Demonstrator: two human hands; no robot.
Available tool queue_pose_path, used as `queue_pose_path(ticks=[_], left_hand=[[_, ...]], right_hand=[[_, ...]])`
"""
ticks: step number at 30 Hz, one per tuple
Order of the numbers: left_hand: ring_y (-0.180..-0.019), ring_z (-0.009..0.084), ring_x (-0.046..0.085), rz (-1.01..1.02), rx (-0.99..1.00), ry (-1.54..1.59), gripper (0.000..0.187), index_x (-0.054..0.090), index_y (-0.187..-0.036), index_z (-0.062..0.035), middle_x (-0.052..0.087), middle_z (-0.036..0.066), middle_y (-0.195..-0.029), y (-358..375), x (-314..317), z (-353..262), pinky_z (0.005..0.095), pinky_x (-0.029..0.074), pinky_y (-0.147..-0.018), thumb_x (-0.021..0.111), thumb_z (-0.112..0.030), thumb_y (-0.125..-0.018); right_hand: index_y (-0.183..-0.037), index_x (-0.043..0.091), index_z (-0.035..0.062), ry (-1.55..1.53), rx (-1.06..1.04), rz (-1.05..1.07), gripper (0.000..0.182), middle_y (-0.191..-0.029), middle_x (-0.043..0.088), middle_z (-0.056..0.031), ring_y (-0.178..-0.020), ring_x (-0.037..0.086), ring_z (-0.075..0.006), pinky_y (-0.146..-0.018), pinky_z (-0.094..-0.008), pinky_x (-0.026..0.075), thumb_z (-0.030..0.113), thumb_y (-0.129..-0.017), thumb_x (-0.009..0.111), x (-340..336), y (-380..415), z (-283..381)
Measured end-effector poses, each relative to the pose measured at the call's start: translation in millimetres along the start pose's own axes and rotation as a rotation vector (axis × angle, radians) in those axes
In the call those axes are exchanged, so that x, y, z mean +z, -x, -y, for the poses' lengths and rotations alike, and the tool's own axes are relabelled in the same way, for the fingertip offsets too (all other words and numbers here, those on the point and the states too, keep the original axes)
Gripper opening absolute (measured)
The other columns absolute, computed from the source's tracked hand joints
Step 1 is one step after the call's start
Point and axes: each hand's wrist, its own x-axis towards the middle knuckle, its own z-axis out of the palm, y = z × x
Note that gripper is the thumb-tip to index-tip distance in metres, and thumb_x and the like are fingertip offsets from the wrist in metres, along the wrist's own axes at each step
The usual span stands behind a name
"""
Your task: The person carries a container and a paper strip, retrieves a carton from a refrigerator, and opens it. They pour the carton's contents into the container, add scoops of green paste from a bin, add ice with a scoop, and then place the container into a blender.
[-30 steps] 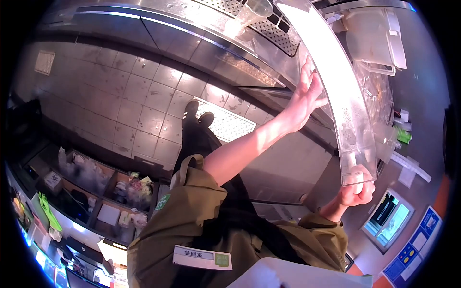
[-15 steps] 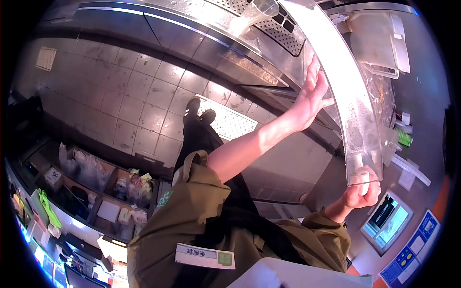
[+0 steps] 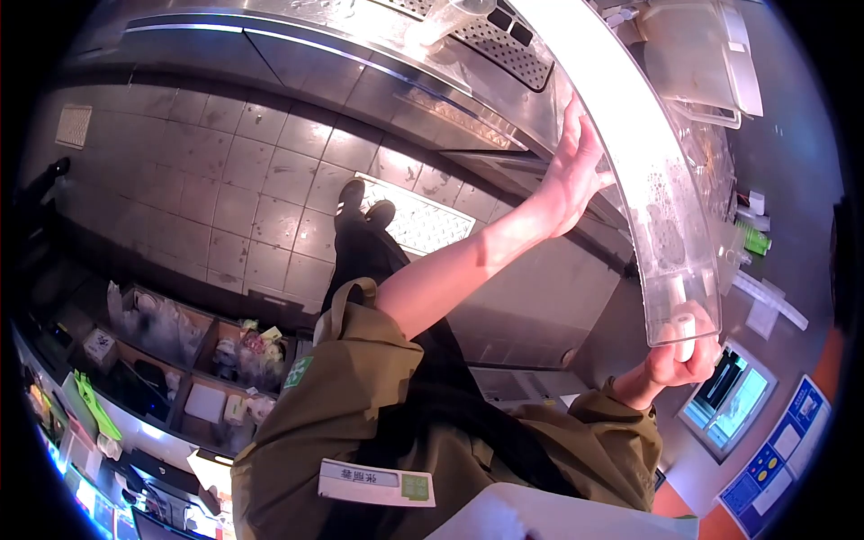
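A long clear plastic container (image 3: pixel 670 225), beaded with water drops and glaring white along its upper part, stretches across the counter toward me. At its near end my right hand (image 3: pixel 679 355) is closed around a short white cylindrical handle (image 3: pixel 684 335). My left hand (image 3: pixel 576 166) is against the container's left side, its fingers stretched and apart; part of the thumb is hard to make out near the edge. Beyond my left hand, a clear cup or jug (image 3: pixel 450 20) rests near a perforated drip tray (image 3: pixel 504 54).
A steel counter (image 3: pixel 360 58) runs along the far side. A white lidded tub (image 3: pixel 702 58) stands at the upper right, with a green item (image 3: pixel 754 238) nearby. Compartments (image 3: pixel 193 360) of bagged goods are at the lower left. A textured mat (image 3: pixel 418 216) lies on the tiled floor.
The view has shifted slightly, moving most of the scene a little to the left. Both hands keep their places on the container. A dark shoe now shows at the far left.
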Motion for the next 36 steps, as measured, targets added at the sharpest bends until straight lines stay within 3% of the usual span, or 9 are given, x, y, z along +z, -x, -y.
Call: queue_pose_path(ticks=[2,14,17,20,23,36], left_hand=[[-0.128,0.0260,0.011,-0.010,-0.017,-0.010,0.077,-0.006,-0.132,-0.0285,0.009,0.006,-0.138,-0.6,0.0,-0.8,0.0606,0.018,-0.095,0.033,-0.063,-0.075],[-0.126,0.0255,0.016,0.039,0.006,0.000,0.068,0.005,-0.130,-0.0297,0.014,0.006,-0.136,-0.4,-3.6,1.5,0.0596,0.021,-0.094,0.031,-0.061,-0.076],[-0.125,0.0249,0.019,0.038,0.017,0.005,0.066,0.007,-0.129,-0.0290,0.017,0.006,-0.134,0.8,-3.9,1.1,0.0587,0.024,-0.094,0.032,-0.060,-0.077],[-0.124,0.0244,0.021,0.040,0.027,0.015,0.065,0.007,-0.129,-0.0277,0.019,0.007,-0.132,0.0,-4.7,1.7,0.0576,0.025,-0.094,0.032,-0.058,-0.078],[-0.123,0.0243,0.023,0.053,0.035,-0.002,0.065,0.007,-0.129,-0.0258,0.021,0.008,-0.131,0.6,-4.5,1.1,0.0565,0.026,-0.094,0.032,-0.058,-0.078],[-0.122,0.0252,0.026,0.021,0.015,0.068,0.061,0.007,-0.129,-0.0229,0.024,0.011,-0.131,-0.7,0.8,-4.2,0.0553,0.028,-0.094,0.028,-0.056,-0.081]], right_hand=[[-0.060,0.050,0.0021,0.010,-0.018,-0.045,0.017,-0.051,0.049,-0.0075,-0.041,0.044,-0.0173,-0.045,-0.0250,0.038,0.014,-0.057,0.061,5.4,-4.4,0.3],[-0.065,0.051,0.0010,-0.020,-0.043,-0.043,0.020,-0.053,0.052,-0.0090,-0.044,0.048,-0.0194,-0.048,-0.0271,0.041,0.016,-0.057,0.061,4.1,-0.9,-3.7],[-0.061,0.046,-0.0069,-0.103,-0.082,0.011,0.012,-0.053,0.049,-0.0135,-0.046,0.046,-0.0197,-0.047,-0.0276,0.040,0.002,-0.058,0.053,4.9,-5.5,-1.3],[-0.061,0.046,-0.0067,-0.085,-0.084,-0.004,0.012,-0.053,0.049,-0.0136,-0.045,0.046,-0.0202,-0.047,-0.0281,0.040,0.002,-0.058,0.054,6.0,-6.1,-0.4],[-0.062,0.050,0.0019,-0.036,-0.035,-0.045,0.020,-0.049,0.049,-0.0067,-0.042,0.047,-0.0183,-0.046,-0.0271,0.041,0.016,-0.057,0.062,7.4,-5.0,-0.1],[-0.063,0.051,-0.0021,-0.006,-0.042,-0.049,0.023,-0.049,0.049,-0.0061,-0.041,0.046,-0.0177,-0.046,-0.0274,0.042,0.018,-0.059,0.063,9.8,-8.5,0.9]])
